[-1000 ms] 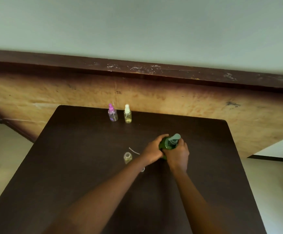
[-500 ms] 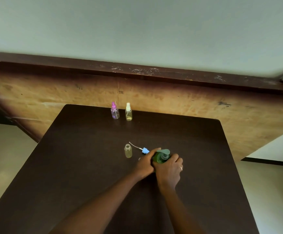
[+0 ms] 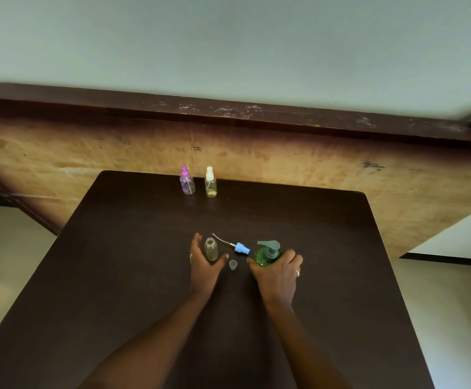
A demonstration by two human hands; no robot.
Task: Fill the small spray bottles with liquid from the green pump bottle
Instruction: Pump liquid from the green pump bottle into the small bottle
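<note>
so the green pump bottle (image 3: 265,255) stands upright on the dark desk (image 3: 116,276), a bit right of the middle, with its pump nozzle pointing off to the left. the right hand (image 3: 278,272) is wrapped round its body from the near side, fingers curled over it and properly gripping it.

the left hand (image 3: 205,265) is loose and spread out, with fingers on the left and thumb on the right of the uncapped small bottle (image 3: 211,249). that bottle stands upright with a pale yellowish tint inside. can't tell if the hand actually touches it, but it isn't closed round it.

between the two hands, the blue spray head (image 3: 241,247) lies on its side on the desk, its thin white dip tube trailing away to the upper left. just nearer than that sits a little clear cap (image 3: 233,264).

way back at the far edge of the desk, two more bottles stand side by side, both with tops on: the purple spray bottle (image 3: 187,181) on the left and the white-topped spray bottle (image 3: 210,182) with yellowish liquid on the right.
</note>
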